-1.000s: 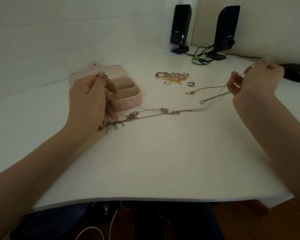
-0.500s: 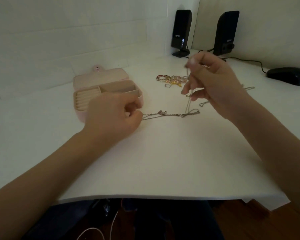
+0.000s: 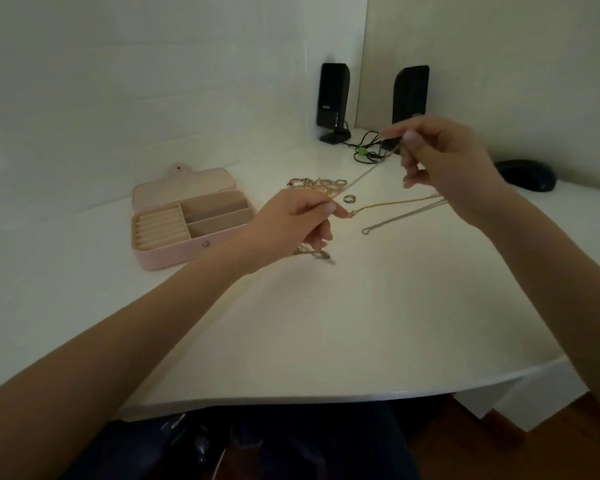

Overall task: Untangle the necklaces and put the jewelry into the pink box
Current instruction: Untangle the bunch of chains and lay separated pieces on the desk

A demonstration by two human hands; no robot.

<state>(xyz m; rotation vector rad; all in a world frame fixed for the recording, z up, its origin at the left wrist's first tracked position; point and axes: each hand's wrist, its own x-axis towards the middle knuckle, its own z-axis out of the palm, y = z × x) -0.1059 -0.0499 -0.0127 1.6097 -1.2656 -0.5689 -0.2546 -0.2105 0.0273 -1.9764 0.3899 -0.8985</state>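
Silver chain [image 3: 362,175] between pinching hands [image 3: 371,188]

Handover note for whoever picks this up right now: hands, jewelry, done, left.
Left hand: pinches a thin silver chain, its charm end dangling below.
Right hand: pinches the same chain higher up, stretching it taut.
Pink box: open, compartments look empty.
On the desk: ring pile, single ring, gold chain, second silver chain.
Done: nothing boxed.
Left: finish untangling, box everything.
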